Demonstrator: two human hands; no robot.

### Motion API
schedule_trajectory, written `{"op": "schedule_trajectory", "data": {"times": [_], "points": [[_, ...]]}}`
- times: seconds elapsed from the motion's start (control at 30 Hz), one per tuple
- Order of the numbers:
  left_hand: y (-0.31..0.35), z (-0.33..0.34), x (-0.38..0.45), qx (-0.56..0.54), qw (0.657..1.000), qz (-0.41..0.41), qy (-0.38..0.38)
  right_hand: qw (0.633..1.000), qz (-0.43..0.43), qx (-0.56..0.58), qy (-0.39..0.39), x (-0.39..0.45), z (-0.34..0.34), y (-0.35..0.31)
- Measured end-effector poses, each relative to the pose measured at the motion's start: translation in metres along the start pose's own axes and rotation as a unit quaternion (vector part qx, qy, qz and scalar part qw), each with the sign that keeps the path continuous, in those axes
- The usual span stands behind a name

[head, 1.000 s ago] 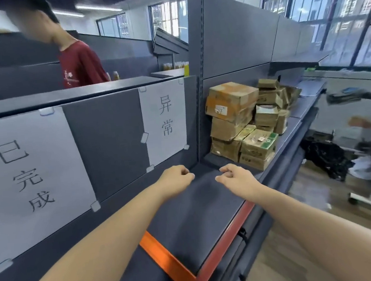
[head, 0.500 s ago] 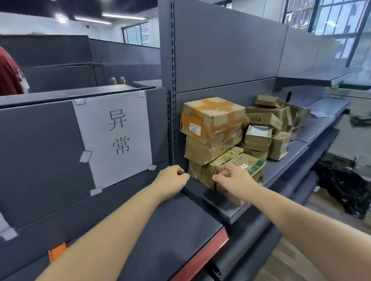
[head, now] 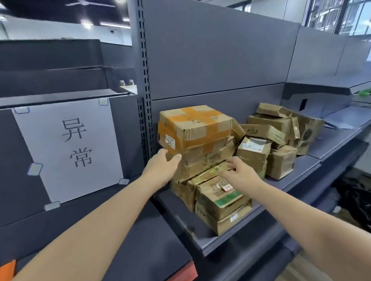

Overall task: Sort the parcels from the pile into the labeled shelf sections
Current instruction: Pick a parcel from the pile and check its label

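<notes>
I have only the one head view, worn high and tilted forward and down along both forearms. It faces the grey shelf (head: 245, 232) at close range, with the parcel pile (head: 221, 150) near centre, a paper sign (head: 72, 151) at 9 o'clock and windows (head: 348, 2) at 2 o'clock.

The pile of parcels (head: 233, 153) is crowding the left end of the shelf (head: 296, 172), its tallest stack (head: 197, 143) pressing close to the slotted upright post (head: 143, 76). The back panel (head: 211, 47) is closing off the rear. Bare shelf is lying open to the right of the pile, and the air above the boxes is standing free.
</notes>
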State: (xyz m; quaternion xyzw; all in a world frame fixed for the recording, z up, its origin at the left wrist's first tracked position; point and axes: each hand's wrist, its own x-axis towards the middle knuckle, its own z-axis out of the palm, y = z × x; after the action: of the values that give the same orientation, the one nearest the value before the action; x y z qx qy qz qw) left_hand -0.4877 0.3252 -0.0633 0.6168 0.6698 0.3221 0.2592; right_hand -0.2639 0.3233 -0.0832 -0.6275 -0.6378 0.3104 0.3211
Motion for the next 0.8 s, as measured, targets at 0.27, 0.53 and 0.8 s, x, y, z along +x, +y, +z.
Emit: {"op": "schedule_trajectory", "data": {"times": [0.27,0.53,0.8], "points": [[0.035,0.021,0.071,-0.092,0.989,-0.032,0.114,0.999,-0.029,-0.006,0.045,0.079,-0.039,0.006],[0.055,0.026,0.117,-0.132,0.975,-0.065,0.165,0.998,-0.042,0.002,0.053,0.147,-0.067,0.002],[0.059,0.041,0.139,-0.221,0.943,-0.17,0.18,0.998,-0.028,0.047,-0.019,0.208,-0.074,-0.004]]}}
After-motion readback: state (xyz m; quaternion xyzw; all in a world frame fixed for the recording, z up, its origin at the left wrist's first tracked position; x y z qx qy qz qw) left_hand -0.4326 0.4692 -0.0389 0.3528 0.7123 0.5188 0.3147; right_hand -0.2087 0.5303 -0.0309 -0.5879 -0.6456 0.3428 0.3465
